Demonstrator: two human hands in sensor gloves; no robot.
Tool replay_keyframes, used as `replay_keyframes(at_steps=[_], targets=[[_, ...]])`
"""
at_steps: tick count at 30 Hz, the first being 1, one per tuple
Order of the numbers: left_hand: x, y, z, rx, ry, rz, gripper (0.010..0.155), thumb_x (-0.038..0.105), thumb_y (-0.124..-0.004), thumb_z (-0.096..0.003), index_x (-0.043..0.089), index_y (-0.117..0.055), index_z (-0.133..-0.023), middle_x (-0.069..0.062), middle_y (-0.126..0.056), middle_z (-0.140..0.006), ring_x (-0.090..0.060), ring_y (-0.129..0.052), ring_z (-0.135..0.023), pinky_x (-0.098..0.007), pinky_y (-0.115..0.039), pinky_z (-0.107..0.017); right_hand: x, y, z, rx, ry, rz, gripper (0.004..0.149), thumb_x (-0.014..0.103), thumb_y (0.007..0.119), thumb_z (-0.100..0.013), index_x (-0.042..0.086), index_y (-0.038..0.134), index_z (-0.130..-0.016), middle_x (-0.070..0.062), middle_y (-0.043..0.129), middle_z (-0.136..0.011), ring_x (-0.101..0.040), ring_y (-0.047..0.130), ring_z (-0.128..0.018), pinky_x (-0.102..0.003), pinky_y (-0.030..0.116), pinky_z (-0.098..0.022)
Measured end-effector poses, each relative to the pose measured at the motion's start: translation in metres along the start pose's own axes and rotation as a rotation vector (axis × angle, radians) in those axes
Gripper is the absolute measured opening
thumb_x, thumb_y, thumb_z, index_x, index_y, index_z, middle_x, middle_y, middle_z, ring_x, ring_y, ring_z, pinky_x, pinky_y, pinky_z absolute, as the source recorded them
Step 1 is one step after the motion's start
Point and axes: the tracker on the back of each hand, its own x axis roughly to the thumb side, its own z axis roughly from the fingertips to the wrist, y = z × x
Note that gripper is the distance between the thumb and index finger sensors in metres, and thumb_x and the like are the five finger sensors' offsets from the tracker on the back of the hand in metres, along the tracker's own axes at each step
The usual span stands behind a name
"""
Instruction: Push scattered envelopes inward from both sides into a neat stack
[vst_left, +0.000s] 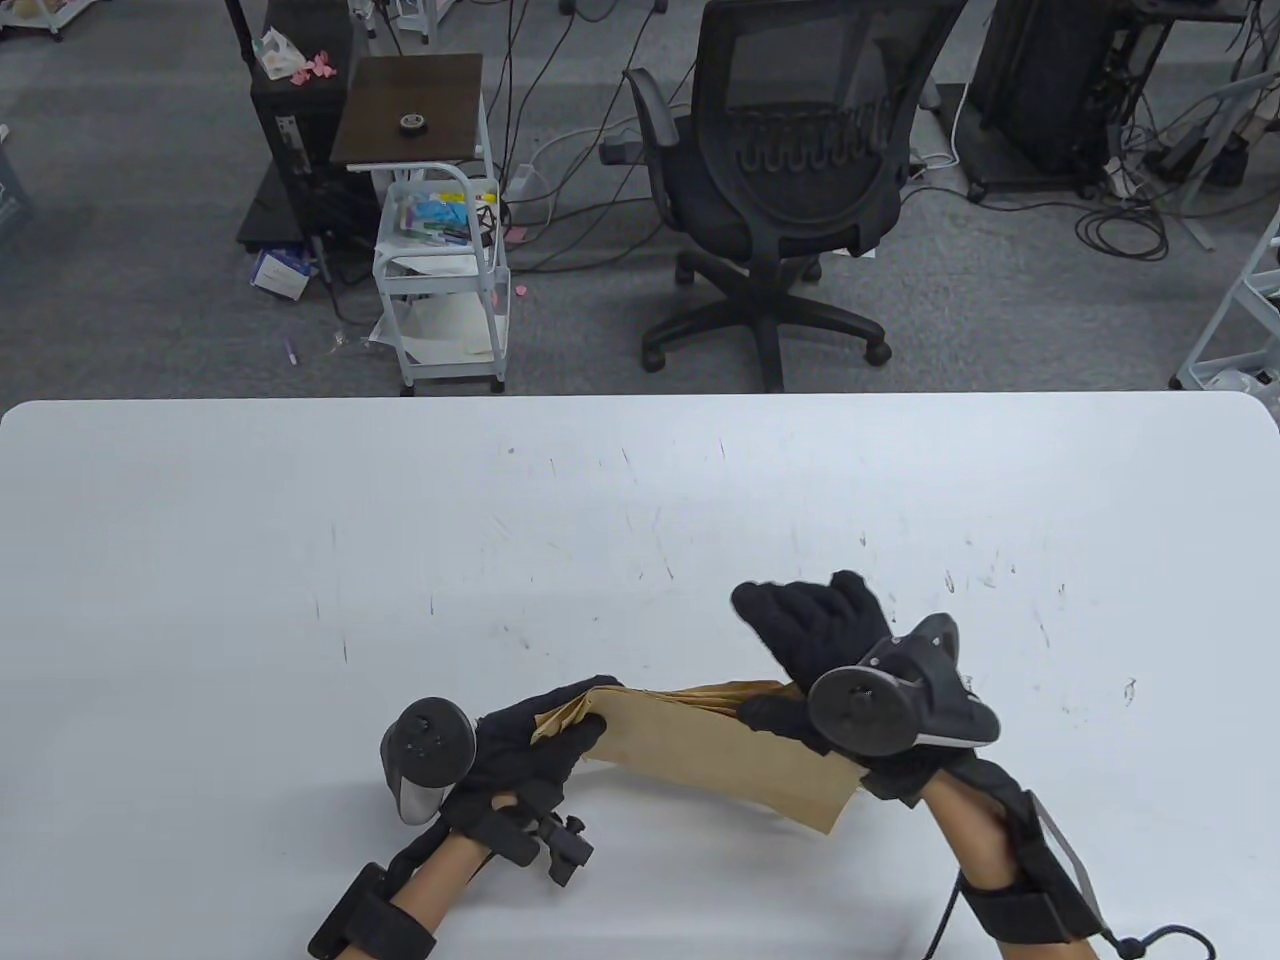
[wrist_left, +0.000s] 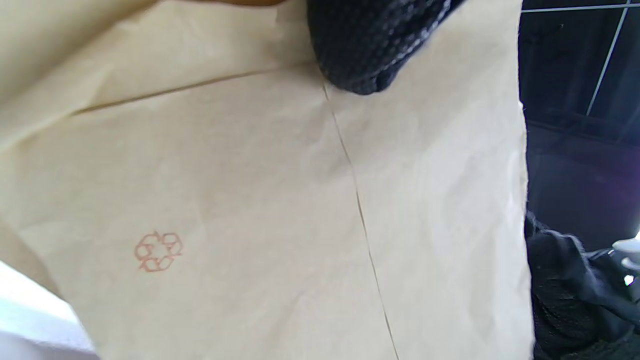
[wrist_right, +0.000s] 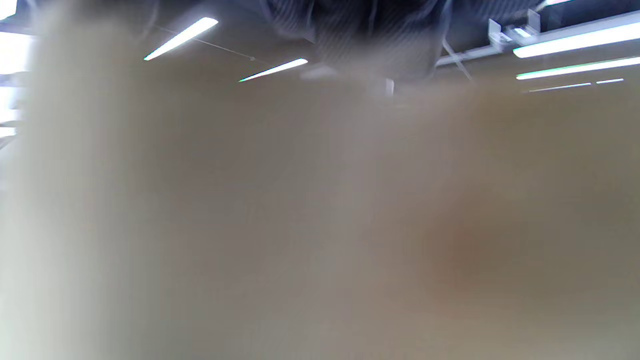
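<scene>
A bundle of brown paper envelopes (vst_left: 700, 755) is held upright on edge near the table's front, between both hands. My left hand (vst_left: 545, 735) grips the bundle's left end, thumb over the front face. My right hand (vst_left: 800, 690) holds the right end, thumb on the near face and fingers spread behind. In the left wrist view an envelope face (wrist_left: 280, 210) with a recycling mark fills the frame, a gloved fingertip (wrist_left: 365, 55) pressing on it. In the right wrist view a blurred brown envelope (wrist_right: 320, 225) covers nearly everything.
The white table (vst_left: 400, 560) stretches wide behind and beside the hands. Beyond its far edge stand a black office chair (vst_left: 790, 190) and a small white cart (vst_left: 440, 270).
</scene>
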Motion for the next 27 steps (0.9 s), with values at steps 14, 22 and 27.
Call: replay_keyframes(at_steps=[14,22,27], targets=[[-0.002,0.004,-0.002,0.06,0.046,-0.003,0.044,0.025,-0.082,-0.0439,0.033,-0.083,-0.087,-0.001,-0.104,-0.078,-0.027,-0.106,-0.067,-0.053,-0.085,-0.057,-0.131,0.079,0.085,0.538,0.259,-0.703,0.13,0.061,0.079,-0.036,-0.013,-0.006,-0.1,-0.043,-0.003,-0.106,-0.075,0.012,-0.091,-0.081,0.022,-0.061],[-0.01,0.01,-0.004,-0.065,0.021,0.06,0.048,0.031,-0.079,-0.0471,0.03,-0.076,-0.095,-0.006,-0.094,-0.091,-0.033,-0.096,-0.08,-0.056,-0.077,-0.064,-0.08,0.123,0.053,0.458,0.12,-0.743,0.123,0.055,0.082,-0.037,-0.011,-0.003,-0.098,-0.04,0.0,-0.107,-0.072,0.016,-0.093,-0.081,0.025,-0.061],[-0.018,0.006,-0.008,-0.324,0.044,0.161,0.071,0.042,-0.081,-0.0478,0.024,-0.05,-0.109,-0.013,-0.066,-0.111,-0.044,-0.073,-0.099,-0.066,-0.063,-0.07,-0.062,0.121,0.039,0.281,0.092,-0.745,0.119,0.05,0.084,-0.038,-0.01,0.002,-0.101,-0.037,0.02,-0.111,-0.068,0.034,-0.095,-0.08,0.033,-0.062]])
